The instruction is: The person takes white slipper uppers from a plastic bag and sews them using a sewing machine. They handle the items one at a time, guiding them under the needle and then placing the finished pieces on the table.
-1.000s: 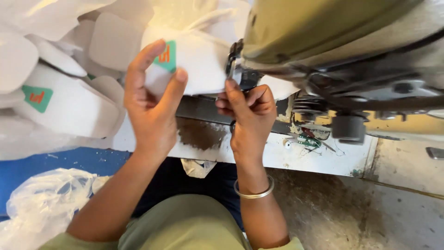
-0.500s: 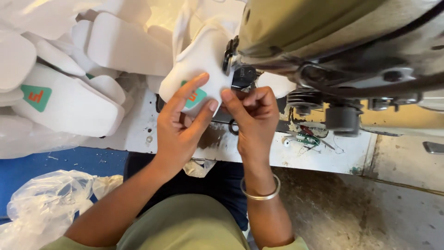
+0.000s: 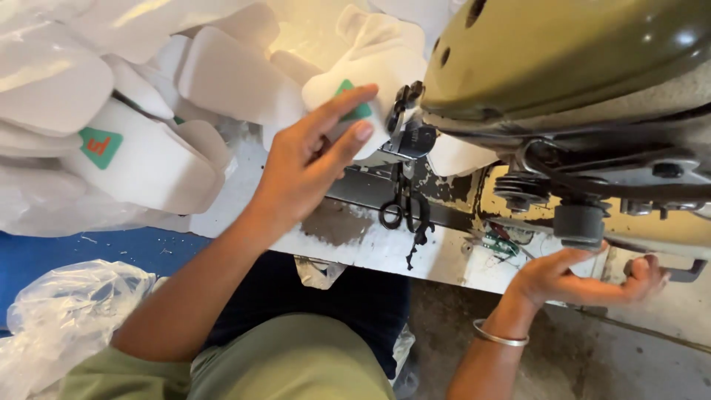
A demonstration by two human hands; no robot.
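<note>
Seated at an olive-green sewing machine, seen from above. Left hand laid on a white padded piece bearing a green label, fingers spread apart and flat, pressing rather than pinching. Piece placed at twelve o'clock from that hand, tight against the needle area, touching the presser parts. Right hand down at four o'clock from the needle, under the machine's right end, palm up below a dark round knob, fingers loosely curled and apart, clamped on nothing visible. Black scissors hanging at the front of the worn white bench, at six o'clock from the needle. More white pieces stacked at nine o'clock, one with the same green label; crumpled clear plastic at seven o'clock over blue flooring. Judged as positioning for stitching: piece being lined up under the needle. Judged needs: steady flat pressure from the left, edge kept square.
</note>
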